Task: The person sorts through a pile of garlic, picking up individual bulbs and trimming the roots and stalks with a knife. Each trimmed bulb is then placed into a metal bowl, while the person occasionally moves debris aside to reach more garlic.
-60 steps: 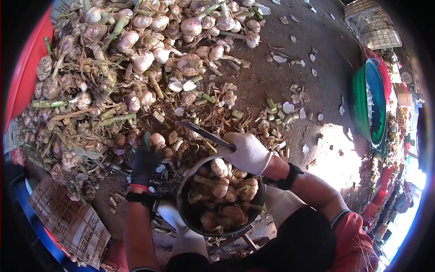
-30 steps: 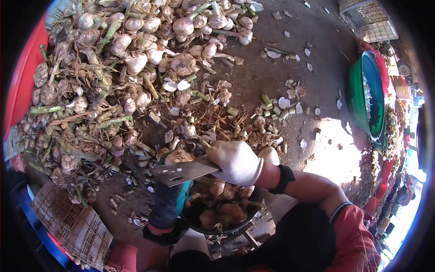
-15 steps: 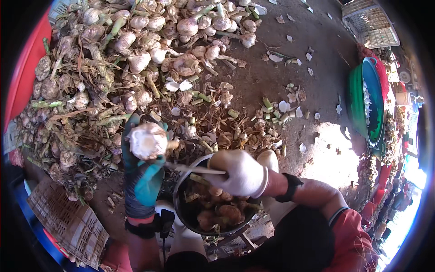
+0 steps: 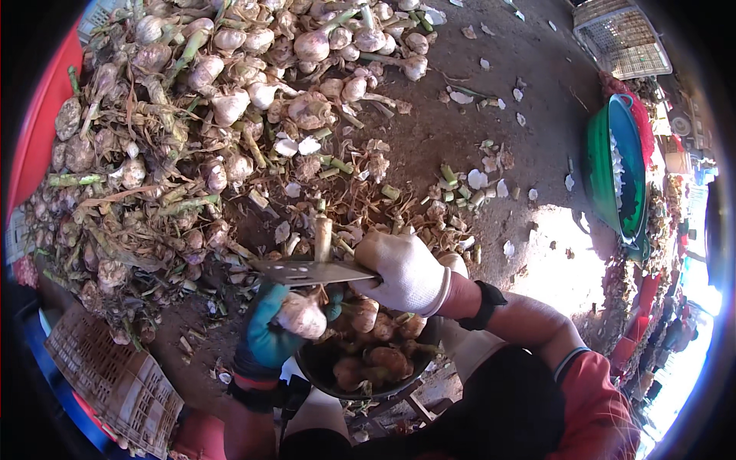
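My left hand [image 4: 266,335], in a teal and dark glove, is closed around a garlic bulb [image 4: 302,315] at the near left of a dark basin [image 4: 345,395]. In a white glove, my right hand [image 4: 404,274] grips a knife whose broad metal blade [image 4: 313,272] lies across just beyond the bulb. A pale stem piece [image 4: 323,239] stands up at the blade's far side; whether it is still joined to the bulb is hidden. Several brownish garlic bulbs [image 4: 389,359] lie in the basin, below my hands.
A large heap of garlic with stems [image 4: 153,169] fills the left and far left. Cut stems [image 4: 448,175] and dry skins litter the floor. A green and blue tub [image 4: 600,172] stands at right, a pale crate [image 4: 617,38] far right, and a woven plastic crate [image 4: 115,368] near left.
My left hand has come nearer and right, with the bulb now turned so its stem side faces the knife. The blade has swung to lie across beyond the bulb.
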The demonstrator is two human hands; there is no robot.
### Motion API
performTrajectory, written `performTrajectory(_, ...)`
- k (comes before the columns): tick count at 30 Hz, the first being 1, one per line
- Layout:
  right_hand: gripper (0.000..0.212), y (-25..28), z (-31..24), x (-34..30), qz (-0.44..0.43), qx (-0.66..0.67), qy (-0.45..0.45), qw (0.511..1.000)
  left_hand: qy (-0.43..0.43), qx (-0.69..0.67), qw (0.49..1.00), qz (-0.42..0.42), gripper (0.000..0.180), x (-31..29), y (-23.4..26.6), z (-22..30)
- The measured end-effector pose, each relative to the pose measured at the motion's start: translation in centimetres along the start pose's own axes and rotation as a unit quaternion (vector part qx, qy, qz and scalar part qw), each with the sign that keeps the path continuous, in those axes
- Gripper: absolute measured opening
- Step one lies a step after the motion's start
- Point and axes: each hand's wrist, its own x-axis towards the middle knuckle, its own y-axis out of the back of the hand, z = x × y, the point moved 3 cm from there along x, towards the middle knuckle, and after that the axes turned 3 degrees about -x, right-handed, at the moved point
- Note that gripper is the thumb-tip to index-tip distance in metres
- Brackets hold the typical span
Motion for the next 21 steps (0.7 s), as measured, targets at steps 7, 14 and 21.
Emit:
performTrajectory(7, 0.013, 0.1, 0.1, -0.1, -0.025, 0.003, 0.020, 0.999, -0.055, 0.552, 0.830, -0.059, 0.020, -0.3, -3.1, 0.3)
performTrajectory(14, 0.020, -0.5, 3.4, -0.6, -0.079, 0.052, -0.108, 0.990, 0.066, 0.568, 0.812, -0.118, 0.027, -3.9, -6.9, 0.6)
performTrajectory(21, 0.021, 0.4, 3.1, 0.2, -0.049, 0.069, -0.144, 0.986, -0.140, 0.821, 0.526, 0.174, 0.041, 2.7, 3.8, 4.5)
